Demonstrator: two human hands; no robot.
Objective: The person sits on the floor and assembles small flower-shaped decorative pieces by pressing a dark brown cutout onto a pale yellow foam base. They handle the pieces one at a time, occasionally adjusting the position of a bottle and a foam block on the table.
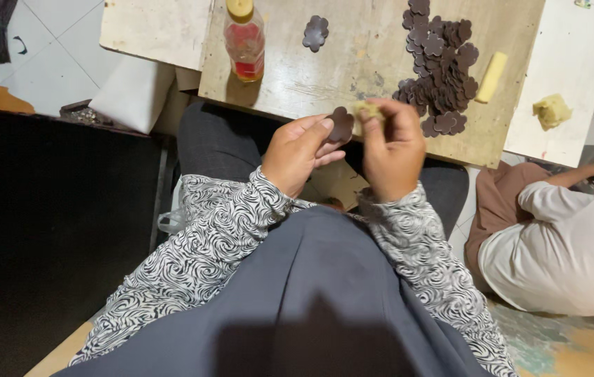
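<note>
grey lap nearest. above it, left hand (302,152) pinched a dark flower-shaped piece (342,125); right hand (392,150) closed on a yellow lump (365,110), both at the wooden board (374,52) edge. risk judged: loose fingertip grip could drop the piece.

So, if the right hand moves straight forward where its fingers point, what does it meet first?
Probably the pile of dark brown flower-shaped pieces on the wooden board; the right hand points there, though depth is unclear.

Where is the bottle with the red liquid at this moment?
In the head view, the bottle stands at the upper left on the wooden board, left of the single brown flower-shaped piece, apart from both hands.
</note>
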